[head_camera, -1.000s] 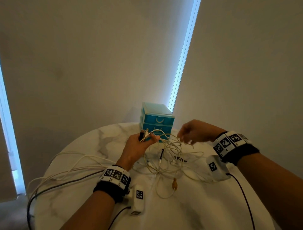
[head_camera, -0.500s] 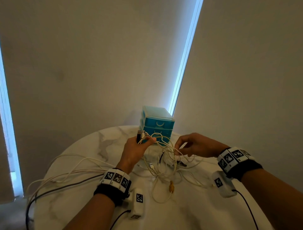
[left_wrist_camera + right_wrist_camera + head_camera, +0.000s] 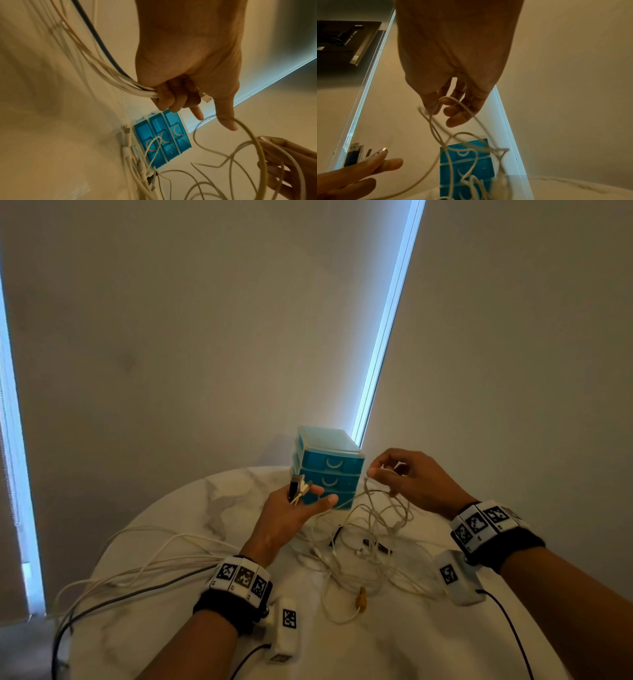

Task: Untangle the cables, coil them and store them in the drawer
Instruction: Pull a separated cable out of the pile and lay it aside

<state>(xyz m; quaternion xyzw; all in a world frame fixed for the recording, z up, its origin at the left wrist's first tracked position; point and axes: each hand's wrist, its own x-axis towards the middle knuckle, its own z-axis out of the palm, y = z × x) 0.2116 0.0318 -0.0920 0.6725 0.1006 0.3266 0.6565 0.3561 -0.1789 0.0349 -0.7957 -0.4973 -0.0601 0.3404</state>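
Observation:
A tangle of thin white cables lies on the round marble table in front of a teal three-drawer unit, whose drawers are closed. My left hand grips a bundle of cable ends. Their plugs stick up past the fingers, and the cords trail left off the table. In the left wrist view the curled fingers hold white cords and one dark cord. My right hand pinches a white strand lifted above the tangle, just right of the drawer unit.
A yellowish plug lies at the near side of the tangle. Two white tagged boxes with dark cords rest on the table by my wrists. The drawer unit stands at the table's far edge against the wall.
My right hand dipped into the tangle, took a white strand and has risen with it beside the drawer unit. My left hand has kept its grip on the bundle, nearly still.

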